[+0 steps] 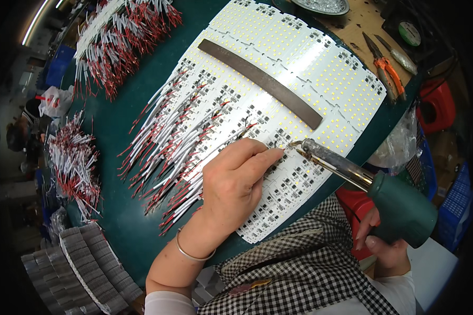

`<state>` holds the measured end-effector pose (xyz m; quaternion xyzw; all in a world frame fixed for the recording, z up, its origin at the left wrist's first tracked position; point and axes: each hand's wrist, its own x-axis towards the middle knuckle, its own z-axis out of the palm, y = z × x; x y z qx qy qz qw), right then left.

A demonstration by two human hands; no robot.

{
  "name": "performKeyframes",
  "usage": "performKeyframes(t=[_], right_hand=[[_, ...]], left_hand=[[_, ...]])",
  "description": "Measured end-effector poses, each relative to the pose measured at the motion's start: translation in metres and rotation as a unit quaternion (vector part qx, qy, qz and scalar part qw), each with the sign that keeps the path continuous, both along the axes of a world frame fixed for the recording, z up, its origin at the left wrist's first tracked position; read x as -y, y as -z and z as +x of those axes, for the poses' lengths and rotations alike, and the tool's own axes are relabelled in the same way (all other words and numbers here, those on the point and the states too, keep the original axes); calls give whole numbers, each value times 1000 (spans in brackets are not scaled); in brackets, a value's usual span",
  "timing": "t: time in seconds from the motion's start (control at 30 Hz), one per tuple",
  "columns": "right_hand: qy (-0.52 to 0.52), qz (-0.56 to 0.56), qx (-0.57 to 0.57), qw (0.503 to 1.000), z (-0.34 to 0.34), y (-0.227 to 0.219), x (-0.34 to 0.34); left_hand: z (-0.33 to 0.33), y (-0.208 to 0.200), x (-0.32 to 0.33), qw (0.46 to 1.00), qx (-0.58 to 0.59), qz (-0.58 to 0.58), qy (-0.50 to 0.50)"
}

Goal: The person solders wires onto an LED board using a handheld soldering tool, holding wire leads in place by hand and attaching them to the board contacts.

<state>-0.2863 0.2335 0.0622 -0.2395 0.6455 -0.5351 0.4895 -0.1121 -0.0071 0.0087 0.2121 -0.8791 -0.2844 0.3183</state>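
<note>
A large sheet of white LED circuit boards [347,113], dotted with yellow LEDs and small black parts, lies on the green table. My left hand [234,176] is closed in a pinch over its lower middle; what the fingertips hold is hidden. Rows of white and red wires [168,142] stick out from the boards left of this hand. My right hand [386,249] is wrapped round the green handle of a soldering iron [404,207]. The iron's tip is at the board, just right of my left fingertips. Across the sheet rests a curved dark bar [263,81].
Wire bundles [123,44] and a smaller wire pile [76,163] lie at the left. Pliers with orange handles [386,68] and a metal dish [326,4] are at the far right. Stacked grey parts [92,268] stand near left; a red stool [436,105] is at the right.
</note>
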Motion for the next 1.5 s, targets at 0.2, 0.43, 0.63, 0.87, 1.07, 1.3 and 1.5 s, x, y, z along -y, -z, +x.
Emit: performKeyframes(t=[0.2,0.43,0.63,0.87,1.07,1.3,1.5], right_hand=[[-96,-32,-133,986,-1,18,-13],[93,-52,-19,994,9,4,4],[68,-33,48,996,3,-3,1],[94,-100,5,991,-7,10,-2],[120,-247,-30,961,-34,4,27],[120,-354,-60,926,-71,-22,76],[174,-213,-126,953,-129,2,179]], left_hand=[[-1,1,0,1000,-4,-7,3],[-2,2,-1,999,-6,-37,-1],[-1,2,1,999,-7,-41,-1],[-1,1,-1,999,-8,-52,4],[0,-9,-11,997,15,-70,-29],[50,-33,-19,985,122,-82,-91],[105,-20,-26,979,142,-37,-143]])
